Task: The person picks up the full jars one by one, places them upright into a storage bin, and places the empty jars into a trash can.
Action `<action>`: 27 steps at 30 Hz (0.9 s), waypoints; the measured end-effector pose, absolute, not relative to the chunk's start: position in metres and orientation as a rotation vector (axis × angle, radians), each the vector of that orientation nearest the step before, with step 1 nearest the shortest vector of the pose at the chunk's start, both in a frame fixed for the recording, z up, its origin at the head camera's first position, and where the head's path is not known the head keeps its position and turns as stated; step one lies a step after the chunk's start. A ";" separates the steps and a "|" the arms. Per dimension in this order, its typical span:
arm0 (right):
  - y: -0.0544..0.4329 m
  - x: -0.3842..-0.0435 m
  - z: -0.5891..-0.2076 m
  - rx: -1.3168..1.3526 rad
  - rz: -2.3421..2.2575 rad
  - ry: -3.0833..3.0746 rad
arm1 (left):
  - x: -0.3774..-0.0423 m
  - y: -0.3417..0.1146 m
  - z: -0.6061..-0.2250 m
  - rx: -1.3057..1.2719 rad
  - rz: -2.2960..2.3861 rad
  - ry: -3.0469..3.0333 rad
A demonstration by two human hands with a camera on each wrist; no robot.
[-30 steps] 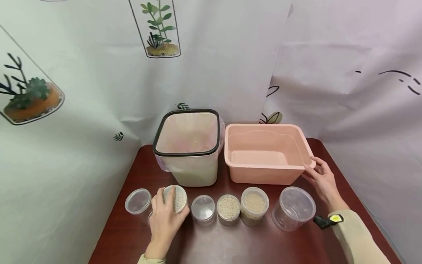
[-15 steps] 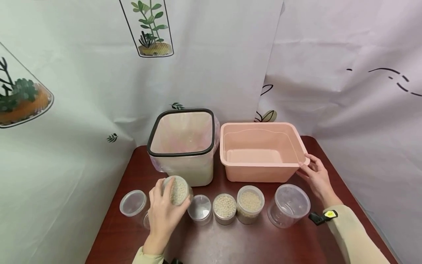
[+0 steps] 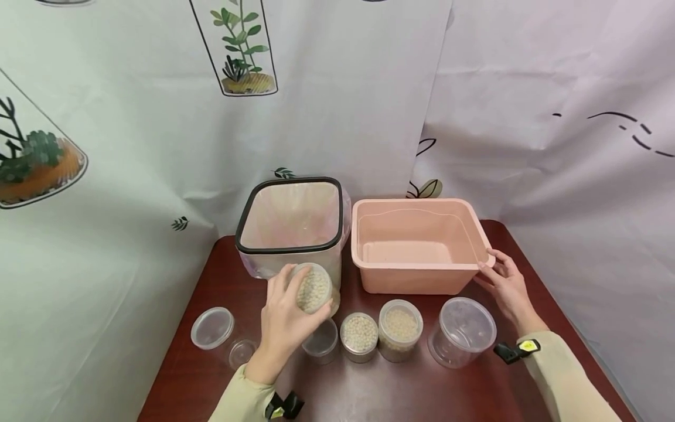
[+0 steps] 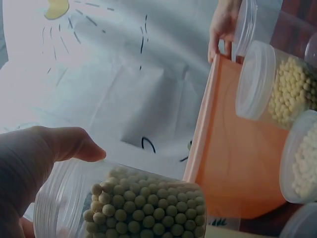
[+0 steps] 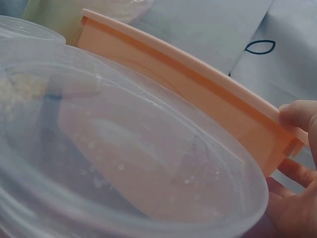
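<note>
My left hand (image 3: 290, 319) grips a lidded clear plastic jar (image 3: 314, 288) of pale round beads, raised in front of the bin and tilted. Up close in the left wrist view, the thumb lies along the side of this jar (image 4: 143, 203), near its lid. At the basin's front right corner, my right hand (image 3: 508, 293) pinches the rim of the pink basin (image 3: 416, 278). The right wrist view has the thumb on top of the basin's rim (image 5: 208, 74) and the fingers beneath it; a large clear jar lid (image 5: 148, 144) covers much of that view.
Behind the held jar stands a lined bin with a black rim (image 3: 289, 251). Along the table are an empty clear jar (image 3: 212, 329), another low one (image 3: 320, 341), two bead-filled jars (image 3: 360, 334) (image 3: 401, 328) and a large empty jar (image 3: 466, 328). A printed curtain (image 3: 364, 117) hangs behind.
My left hand has lifted the bead jar off the row and carried it up and to the right. My right hand stays at the basin's corner.
</note>
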State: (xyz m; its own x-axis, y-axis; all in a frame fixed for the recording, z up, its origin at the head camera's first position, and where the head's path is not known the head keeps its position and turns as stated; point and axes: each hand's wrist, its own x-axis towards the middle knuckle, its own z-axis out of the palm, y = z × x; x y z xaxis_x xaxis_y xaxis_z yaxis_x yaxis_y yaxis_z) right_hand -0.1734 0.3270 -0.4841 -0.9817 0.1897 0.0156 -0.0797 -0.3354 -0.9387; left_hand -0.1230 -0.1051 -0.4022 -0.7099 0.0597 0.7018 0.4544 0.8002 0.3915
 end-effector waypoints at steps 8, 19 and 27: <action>0.324 -0.178 -0.482 -0.135 2.447 -1.694 | -0.139 -0.092 -0.390 -0.473 -0.792 -2.298; 0.329 -0.174 -0.488 -0.170 2.384 -1.748 | -0.158 -0.060 -0.381 -0.637 -0.850 -2.287; 0.348 -0.184 -0.524 -0.179 2.310 -1.805 | -0.175 -0.037 -0.382 -0.716 -0.814 -2.282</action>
State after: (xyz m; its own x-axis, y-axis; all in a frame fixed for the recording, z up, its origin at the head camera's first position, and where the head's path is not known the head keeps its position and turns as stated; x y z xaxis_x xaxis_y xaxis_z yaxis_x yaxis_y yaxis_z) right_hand -0.1838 0.3475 -0.5241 -0.9718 0.2340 0.0298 -0.0855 -0.2316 -0.9690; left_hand -0.1749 -0.0375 -0.3824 -0.6709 0.2793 0.6869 0.6509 0.6656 0.3651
